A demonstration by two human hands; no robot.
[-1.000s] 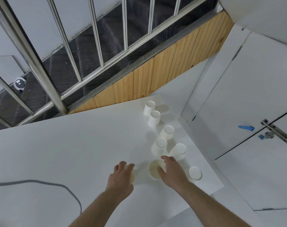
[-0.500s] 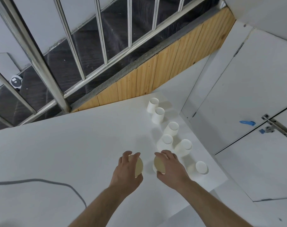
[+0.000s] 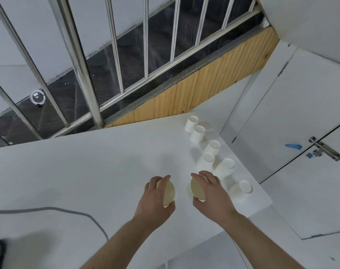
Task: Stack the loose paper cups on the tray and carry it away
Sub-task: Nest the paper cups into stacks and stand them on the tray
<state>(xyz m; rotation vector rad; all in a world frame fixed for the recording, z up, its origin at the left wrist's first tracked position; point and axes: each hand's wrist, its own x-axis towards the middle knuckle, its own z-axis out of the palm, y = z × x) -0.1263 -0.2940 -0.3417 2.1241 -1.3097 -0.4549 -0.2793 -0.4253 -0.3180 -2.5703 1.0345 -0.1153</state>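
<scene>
My left hand (image 3: 155, 199) grips a paper cup (image 3: 168, 193) tipped on its side, its open mouth facing right. My right hand (image 3: 210, 191) grips a second paper cup (image 3: 197, 188) tipped the other way, mouth facing left. A small gap separates the two mouths above the white table (image 3: 87, 171). Several more white cups stand upside down along the table's right edge: one nearest (image 3: 241, 191), a group of three behind my right hand (image 3: 225, 167), and two at the far corner (image 3: 194, 127). No tray is in view.
A grey cable (image 3: 68, 211) curves across the table's near left. A metal railing (image 3: 83, 74) and wooden panel (image 3: 194, 94) stand behind the table. White doors with a metal latch (image 3: 324, 148) are on the right, beyond the table's right edge.
Both hands have lifted their cups off the table and turned them onto their sides, mouths towards each other. The hands have drifted slightly apart from the standing cups.
</scene>
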